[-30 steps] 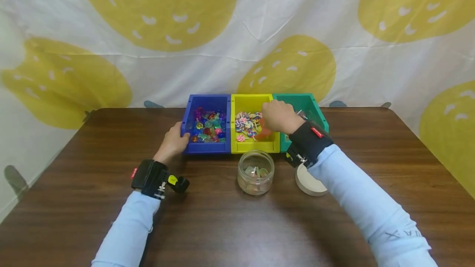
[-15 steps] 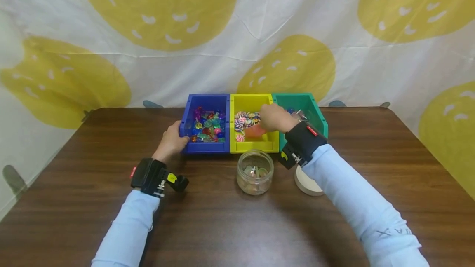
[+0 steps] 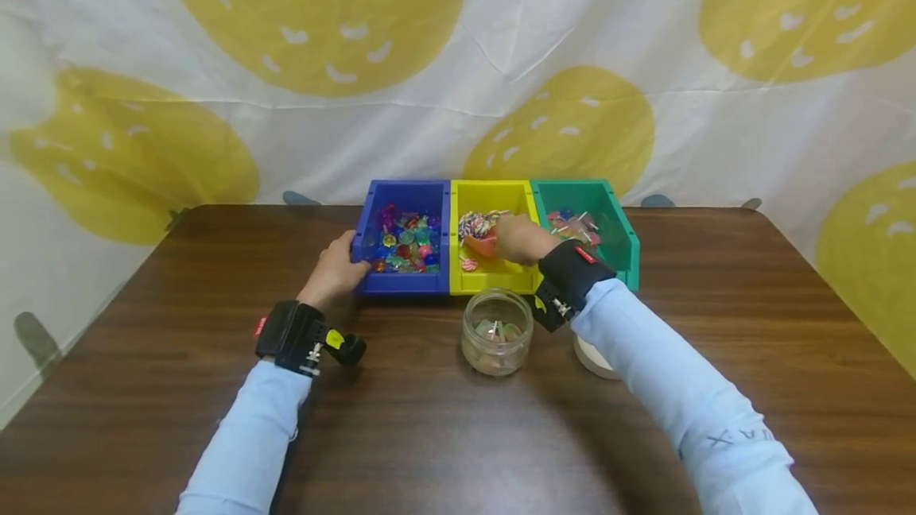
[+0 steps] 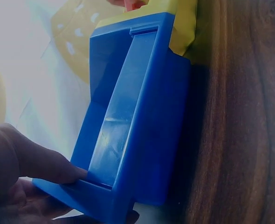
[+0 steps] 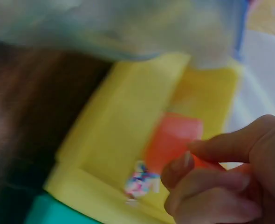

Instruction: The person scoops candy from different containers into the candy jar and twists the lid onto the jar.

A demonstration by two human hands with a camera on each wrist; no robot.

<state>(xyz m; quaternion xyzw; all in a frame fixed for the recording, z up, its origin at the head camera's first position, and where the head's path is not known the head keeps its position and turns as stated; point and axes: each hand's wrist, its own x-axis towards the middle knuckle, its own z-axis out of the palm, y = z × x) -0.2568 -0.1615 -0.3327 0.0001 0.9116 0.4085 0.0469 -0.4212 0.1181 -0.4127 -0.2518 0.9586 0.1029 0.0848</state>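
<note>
My right hand (image 3: 525,240) pinches an orange-red scoop (image 3: 481,245) inside the yellow bin (image 3: 492,284). The scoop's bowl sits against small striped swirl lollipop pieces (image 3: 478,224). In the right wrist view, thumb and fingers close on the scoop's handle, which they largely hide. At the left end of the row, my left hand (image 3: 332,269) grips the side wall of the blue bin (image 3: 404,284); the left wrist view shows its thumb (image 4: 65,170) over the rim and the other fingers outside. Colourful gem-like beads (image 3: 408,243) lie in the blue bin.
A glass jar (image 3: 494,358) with some pale pieces stands open in front of the yellow bin. Right of it a white lid (image 3: 594,359) lies partly under the right forearm. The green bin (image 3: 615,225) holds small stick candies. A patterned cloth (image 3: 401,141) hangs behind the table.
My right hand has moved left and slightly lower in the yellow bin, bringing the scoop into the swirl pieces. More of the green bin's contents show. The left hand keeps its grip.
</note>
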